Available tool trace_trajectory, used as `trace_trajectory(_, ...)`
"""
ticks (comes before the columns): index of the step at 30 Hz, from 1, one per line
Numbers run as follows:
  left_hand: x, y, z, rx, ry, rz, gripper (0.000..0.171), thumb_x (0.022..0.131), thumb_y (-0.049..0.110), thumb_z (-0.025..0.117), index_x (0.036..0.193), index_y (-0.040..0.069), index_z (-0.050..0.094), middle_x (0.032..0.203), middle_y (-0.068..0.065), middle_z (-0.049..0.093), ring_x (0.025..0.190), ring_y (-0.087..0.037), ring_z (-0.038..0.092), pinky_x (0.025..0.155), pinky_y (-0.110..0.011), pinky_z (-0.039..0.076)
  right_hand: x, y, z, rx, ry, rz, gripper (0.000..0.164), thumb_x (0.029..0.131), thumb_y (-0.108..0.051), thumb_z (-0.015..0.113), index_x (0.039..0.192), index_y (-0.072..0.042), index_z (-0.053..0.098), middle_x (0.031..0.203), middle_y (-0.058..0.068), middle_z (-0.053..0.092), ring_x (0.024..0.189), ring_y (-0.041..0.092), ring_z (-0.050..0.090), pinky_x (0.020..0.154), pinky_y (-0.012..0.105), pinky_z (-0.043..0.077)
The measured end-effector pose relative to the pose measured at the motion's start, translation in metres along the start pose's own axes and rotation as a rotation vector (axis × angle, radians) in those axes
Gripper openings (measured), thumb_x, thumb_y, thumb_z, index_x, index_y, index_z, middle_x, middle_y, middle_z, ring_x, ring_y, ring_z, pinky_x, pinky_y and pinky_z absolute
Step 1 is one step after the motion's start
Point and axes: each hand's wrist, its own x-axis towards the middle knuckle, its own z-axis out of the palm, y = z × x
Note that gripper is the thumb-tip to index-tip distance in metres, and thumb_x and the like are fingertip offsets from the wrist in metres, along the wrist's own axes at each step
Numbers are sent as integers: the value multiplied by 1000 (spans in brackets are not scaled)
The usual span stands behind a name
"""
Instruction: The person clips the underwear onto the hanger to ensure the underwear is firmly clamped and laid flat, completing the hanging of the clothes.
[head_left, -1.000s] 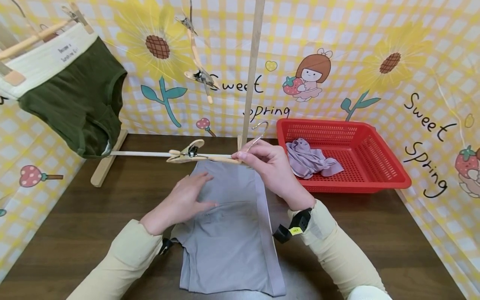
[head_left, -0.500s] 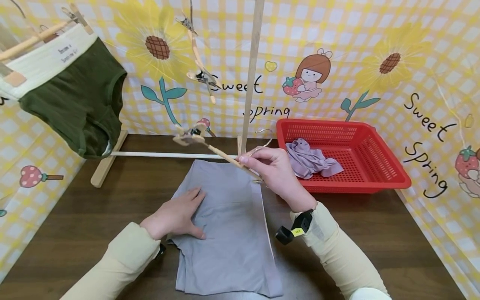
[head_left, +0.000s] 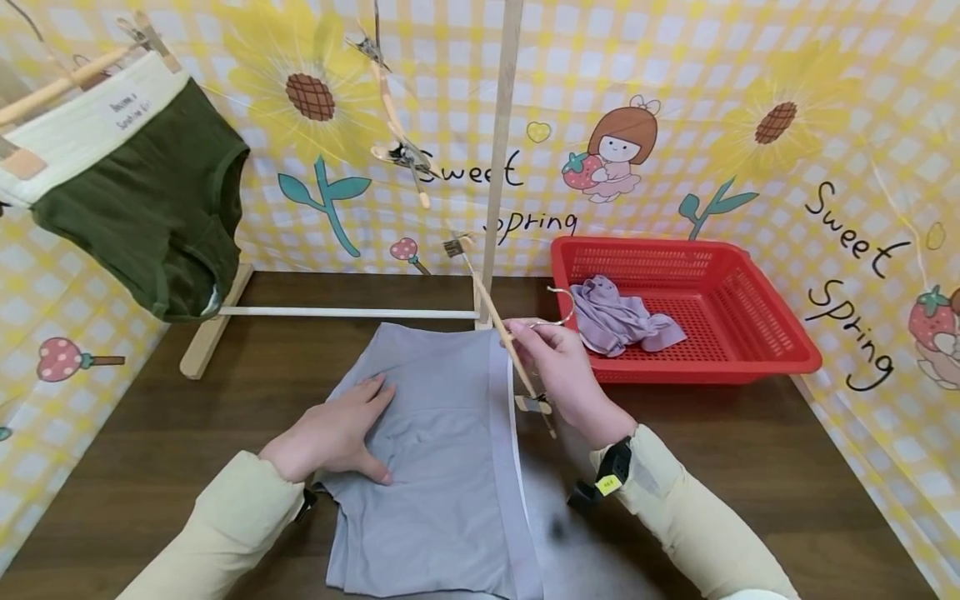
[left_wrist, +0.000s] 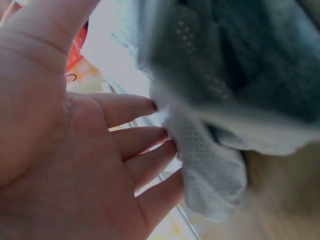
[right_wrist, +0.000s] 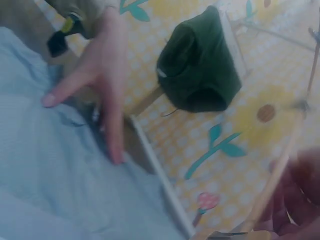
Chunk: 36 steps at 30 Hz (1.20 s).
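Note:
Grey underpants [head_left: 442, 475] lie flat on the dark wooden table [head_left: 210, 467], their waistband running down the right side. My left hand [head_left: 330, 437] rests on their left part with fingers spread. In the left wrist view its fingertips touch the perforated fabric [left_wrist: 200, 165]. My right hand [head_left: 566, 371] pinches a wooden clip hanger [head_left: 492, 307] by its middle, beyond the waistband. The hanger slants, one clip toward the back and the other near the table's front side; its metal hook points right. The right wrist view shows the hanger's bar blurred beside my fingers [right_wrist: 295, 200].
Green underpants [head_left: 150, 200] with a white waistband hang from a clip hanger at the left. Another wooden hanger [head_left: 390, 108] dangles at the back, near the rack's upright post [head_left: 501, 125]. A red basket [head_left: 780, 333] at the right holds a crumpled mauve garment [head_left: 618, 317].
The hanger has swung from lying level along the garment's top edge to a steep slant at its right. My left hand and the garment have shifted slightly left and nearer.

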Motion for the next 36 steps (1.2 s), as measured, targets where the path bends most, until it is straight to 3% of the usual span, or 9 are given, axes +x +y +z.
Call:
trace_trajectory(4,0,2,-1,26,4,-6,122,61,56,94,150,-7,41,157,-30,31,144,-45,32,101,-58,44,-6,9,-6,43,-22,101,31,106,-20,57,129,-2,70,125,10,68,112,36,62,94,41,53)
trace_trajectory(7,0,3,-2,35,3,-8,121,61,56,94,150,-7,42,157,-30,32,143,-44,33,101,-58,44,-12,15,-11,40,-37,127,31,104,-19,61,130,-5,70,120,10,70,105,33,64,89,36,55)
trace_trajectory(11,1,3,-3,53,-1,-5,122,60,57,94,150,-7,42,156,-30,32,143,-44,34,99,-58,46,-20,25,-16,65,-65,131,33,100,-13,68,127,6,68,105,14,72,88,24,69,82,37,58)
trace_trajectory(16,2,4,-3,59,-15,-12,122,60,57,94,150,-7,42,157,-30,32,143,-44,34,97,-59,47,-30,34,-24,87,-106,123,34,95,-6,71,119,17,64,96,16,74,84,25,73,80,41,59)
trace_trajectory(24,3,5,-5,51,-22,-19,121,61,56,94,151,-7,41,157,-29,31,143,-43,33,98,-59,46,-36,44,-37,11,-172,122,23,95,-6,73,112,8,73,100,19,74,92,40,72,82,43,58)
trace_trajectory(27,3,5,-6,51,-20,-17,121,61,55,94,150,-7,41,157,-30,31,143,-44,33,98,-58,46,-38,47,-40,-10,-206,140,26,95,-8,72,114,10,71,102,19,74,95,43,71,83,44,58)
trace_trajectory(32,2,4,-6,48,-20,-18,121,61,55,94,150,-8,41,157,-30,31,143,-44,33,99,-58,45,-39,59,-42,1,-245,177,34,96,-8,71,118,17,64,103,20,74,92,34,73,82,43,58)
trace_trajectory(36,1,5,-5,41,-21,-19,121,61,55,94,150,-8,41,157,-30,32,143,-44,33,100,-58,45,-40,69,-43,-19,-233,214,28,95,-6,72,112,15,66,101,20,74,86,27,74,78,41,59)
